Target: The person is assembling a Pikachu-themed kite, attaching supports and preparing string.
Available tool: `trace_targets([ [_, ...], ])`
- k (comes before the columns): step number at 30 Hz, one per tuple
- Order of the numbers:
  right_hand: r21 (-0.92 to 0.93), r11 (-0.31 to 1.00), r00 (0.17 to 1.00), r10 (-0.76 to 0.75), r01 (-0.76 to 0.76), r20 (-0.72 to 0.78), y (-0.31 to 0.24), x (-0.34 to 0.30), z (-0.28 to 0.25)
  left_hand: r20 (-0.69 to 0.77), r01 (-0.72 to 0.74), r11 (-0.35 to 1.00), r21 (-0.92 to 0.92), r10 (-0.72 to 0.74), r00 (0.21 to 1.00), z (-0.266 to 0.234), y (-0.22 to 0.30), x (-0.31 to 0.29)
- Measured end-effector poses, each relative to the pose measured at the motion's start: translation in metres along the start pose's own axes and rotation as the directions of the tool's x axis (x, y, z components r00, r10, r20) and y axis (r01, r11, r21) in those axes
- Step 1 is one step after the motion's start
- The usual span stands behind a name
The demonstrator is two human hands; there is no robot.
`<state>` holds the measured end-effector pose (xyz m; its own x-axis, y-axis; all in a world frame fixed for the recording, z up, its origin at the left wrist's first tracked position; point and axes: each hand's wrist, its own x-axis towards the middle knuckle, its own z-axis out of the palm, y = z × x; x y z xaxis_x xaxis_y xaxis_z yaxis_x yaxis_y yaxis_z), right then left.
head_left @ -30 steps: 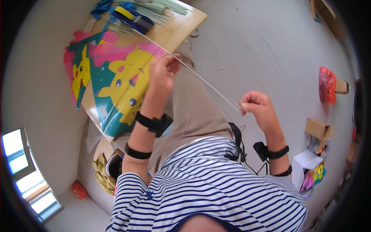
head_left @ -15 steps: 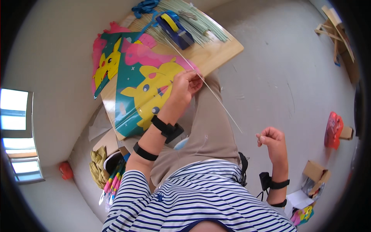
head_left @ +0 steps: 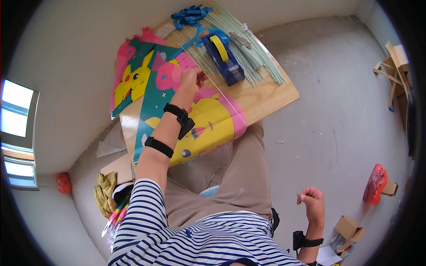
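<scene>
Up on the person's head, over there, the left of two fisheye cameras looks down — past the striped shirt, near enough to crowd the lower edge — onto the table just ahead; it sees wide enough to catch the window far left and the floor at right.

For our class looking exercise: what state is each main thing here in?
left hand, pinching the thin stick
right hand, loosely curled, nothing visible in it
thin stick, straight
printed sheet, spread across the table
tape dispenser, loaded
pale sticks, heaped
blue ribbon, bunched up
cardboard box, open
red bag, crumpled
</scene>
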<state>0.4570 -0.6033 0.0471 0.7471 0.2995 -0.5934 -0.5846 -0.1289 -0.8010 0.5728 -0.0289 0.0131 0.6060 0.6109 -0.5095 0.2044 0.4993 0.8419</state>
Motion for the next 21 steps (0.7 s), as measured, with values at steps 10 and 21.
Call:
trace_targets([
  [10, 0.002, 0.992, 0.992, 0.124, -0.124, 0.008, 0.018, 0.015, 0.006, 0.182, -0.393, 0.919, -0.044, 0.394, 0.901, 0.074, 0.086, -0.049],
  [21, 0.048, 0.991, 0.993, 0.12, -0.121, 0.021, 0.026, 0.014, 0.009, 0.149, -0.39, 0.852, 0.349, 0.36, 0.921, 0.13, 0.044, -0.035],
])
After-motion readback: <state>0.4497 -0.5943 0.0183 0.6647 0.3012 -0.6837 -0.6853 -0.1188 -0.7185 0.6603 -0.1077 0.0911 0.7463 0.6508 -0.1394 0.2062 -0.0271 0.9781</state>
